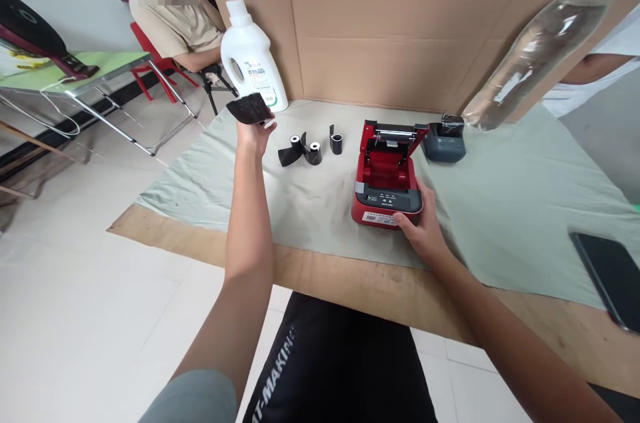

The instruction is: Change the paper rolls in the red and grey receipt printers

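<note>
My left hand (256,135) is raised at the table's far left, its fingers closed around a black paper roll (249,108) with a loose flap; the fingertips are partly hidden. My right hand (424,226) grips the lower right corner of a red thermal printer (385,176), thumb on its front. The printer's lid stands up, and its red paper bay is visible with nothing in it. Between the hands lie several small black paper rolls (313,153) with white cores and curling ends. One separate roll (337,144) stands nearer the printer.
Behind my left hand stands a white detergent bottle (253,53) against a cardboard wall (390,29). A dark grey device (444,141) sits right of the printer, beside a large leaning water bottle (545,56). A phone (610,279) lies at the right edge. A seated person (175,23) is at back left.
</note>
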Demonstrator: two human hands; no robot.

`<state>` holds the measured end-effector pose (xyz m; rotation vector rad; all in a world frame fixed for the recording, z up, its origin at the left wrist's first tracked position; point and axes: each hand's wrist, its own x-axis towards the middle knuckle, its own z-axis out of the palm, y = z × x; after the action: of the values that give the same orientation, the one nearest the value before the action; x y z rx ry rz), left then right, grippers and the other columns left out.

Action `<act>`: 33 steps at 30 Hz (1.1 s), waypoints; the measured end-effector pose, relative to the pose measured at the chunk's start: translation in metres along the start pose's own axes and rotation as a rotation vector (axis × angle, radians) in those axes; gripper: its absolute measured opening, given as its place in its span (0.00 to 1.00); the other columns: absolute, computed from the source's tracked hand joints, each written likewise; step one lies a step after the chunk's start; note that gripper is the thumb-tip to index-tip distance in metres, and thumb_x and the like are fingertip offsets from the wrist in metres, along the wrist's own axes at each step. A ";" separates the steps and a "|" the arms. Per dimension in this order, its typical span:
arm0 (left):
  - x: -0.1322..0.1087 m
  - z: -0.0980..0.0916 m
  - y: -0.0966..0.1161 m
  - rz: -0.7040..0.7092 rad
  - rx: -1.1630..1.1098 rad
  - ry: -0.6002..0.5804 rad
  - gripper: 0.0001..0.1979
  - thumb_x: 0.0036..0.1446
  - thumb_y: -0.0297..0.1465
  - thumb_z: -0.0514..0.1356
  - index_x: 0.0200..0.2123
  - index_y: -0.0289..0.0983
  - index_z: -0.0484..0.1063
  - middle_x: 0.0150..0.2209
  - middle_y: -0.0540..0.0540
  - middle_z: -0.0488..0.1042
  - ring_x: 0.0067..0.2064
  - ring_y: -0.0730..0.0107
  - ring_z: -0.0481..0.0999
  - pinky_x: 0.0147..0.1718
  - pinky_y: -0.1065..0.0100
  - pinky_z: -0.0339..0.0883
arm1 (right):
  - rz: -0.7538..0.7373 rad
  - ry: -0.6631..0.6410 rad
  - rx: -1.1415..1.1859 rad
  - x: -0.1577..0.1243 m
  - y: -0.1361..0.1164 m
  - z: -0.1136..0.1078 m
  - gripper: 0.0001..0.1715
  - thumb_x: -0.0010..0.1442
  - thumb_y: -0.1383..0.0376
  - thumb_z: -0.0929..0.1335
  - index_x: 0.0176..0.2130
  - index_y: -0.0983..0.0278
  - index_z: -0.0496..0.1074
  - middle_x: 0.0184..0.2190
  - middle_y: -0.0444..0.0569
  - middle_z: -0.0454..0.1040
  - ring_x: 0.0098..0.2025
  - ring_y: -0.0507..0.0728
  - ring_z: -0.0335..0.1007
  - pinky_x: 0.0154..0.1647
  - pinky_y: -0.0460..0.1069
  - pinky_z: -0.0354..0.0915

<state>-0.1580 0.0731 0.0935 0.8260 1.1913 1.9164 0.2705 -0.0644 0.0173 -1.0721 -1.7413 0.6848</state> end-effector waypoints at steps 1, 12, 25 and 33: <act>0.004 -0.002 -0.003 0.046 0.021 0.026 0.06 0.61 0.37 0.58 0.36 0.42 0.67 0.38 0.46 0.77 0.39 0.68 0.79 0.41 0.68 0.73 | 0.003 -0.001 -0.007 0.000 0.001 0.000 0.51 0.61 0.44 0.72 0.73 0.58 0.57 0.65 0.60 0.62 0.70 0.72 0.58 0.72 0.72 0.56; -0.017 -0.032 -0.046 0.000 1.012 0.434 0.14 0.53 0.27 0.67 0.41 0.39 0.67 0.44 0.42 0.79 0.51 0.57 0.81 0.55 0.60 0.72 | 0.005 -0.018 -0.025 0.001 -0.003 -0.002 0.50 0.61 0.43 0.72 0.73 0.56 0.56 0.67 0.59 0.62 0.71 0.72 0.56 0.73 0.72 0.55; -0.032 -0.017 -0.013 0.199 1.238 0.091 0.19 0.57 0.28 0.62 0.52 0.39 0.76 0.54 0.40 0.80 0.57 0.50 0.77 0.59 0.52 0.68 | -0.018 -0.028 -0.038 0.001 -0.001 -0.003 0.49 0.63 0.45 0.72 0.74 0.55 0.55 0.67 0.58 0.63 0.71 0.72 0.57 0.72 0.71 0.57; -0.012 -0.019 -0.007 0.028 1.205 -0.442 0.26 0.46 0.32 0.71 0.51 0.42 0.81 0.43 0.46 0.84 0.46 0.58 0.80 0.48 0.62 0.71 | -0.018 -0.034 -0.039 0.000 0.000 -0.004 0.50 0.63 0.44 0.72 0.74 0.55 0.55 0.68 0.58 0.63 0.71 0.71 0.56 0.72 0.71 0.57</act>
<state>-0.1650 0.0566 0.0782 1.7348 1.9902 0.7692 0.2742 -0.0644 0.0190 -1.0751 -1.7983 0.6641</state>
